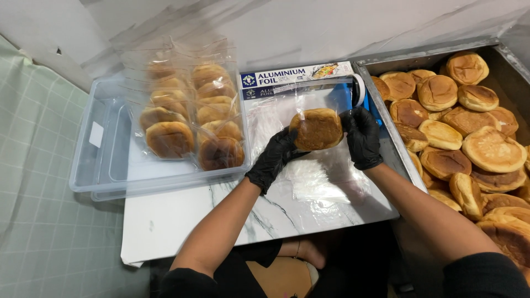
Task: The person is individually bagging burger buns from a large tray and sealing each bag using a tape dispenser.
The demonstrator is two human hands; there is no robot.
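Both my hands wear black gloves and hold one golden-brown bun [316, 128] inside a clear plastic bag above the marble-patterned table [182, 218]. My left hand [275, 157] grips the bun's lower left side. My right hand [361, 136] pinches the bag at the bun's right edge. A pile of clear plastic bags [320, 179] lies on the table just under the bun. Behind the bun sits a blue tape dispenser [353, 94].
A clear plastic tub [102, 165] at the left holds two rows of bagged buns [190, 113]. A metal tray [397, 140] at the right is heaped with loose buns [469, 138]. A long foil box [295, 77] lies against the back wall.
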